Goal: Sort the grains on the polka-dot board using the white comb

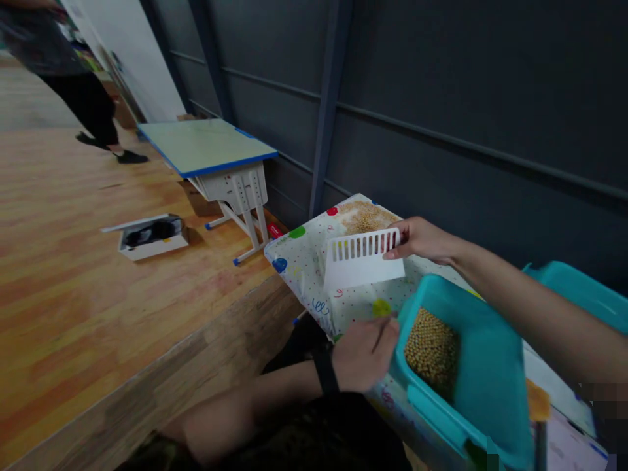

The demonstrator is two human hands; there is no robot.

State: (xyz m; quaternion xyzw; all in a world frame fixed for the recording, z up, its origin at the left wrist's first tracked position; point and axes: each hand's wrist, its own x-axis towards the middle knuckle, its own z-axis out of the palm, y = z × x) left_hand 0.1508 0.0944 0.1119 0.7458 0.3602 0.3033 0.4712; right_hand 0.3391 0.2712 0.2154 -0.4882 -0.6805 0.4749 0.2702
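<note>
My right hand [422, 239] is closed on the end of a white slotted scraper [362, 259], held above a spotted tablecloth [304, 261]. My left hand [366, 353], with a black wristband, grips the near corner of a teal bin [485, 366] that is tilted up. Yellow beans [430, 347] lie heaped in the bin's lower corner. A pile of yellow beans [366, 217] rests on the cloth just beyond the scraper.
A second teal bin [583, 294] sits at the right behind my arm. A small blue-edged desk [206, 147] stands on the wooden floor to the left, with an open white box [152, 237] near it. A person's legs [93, 104] are at the far left.
</note>
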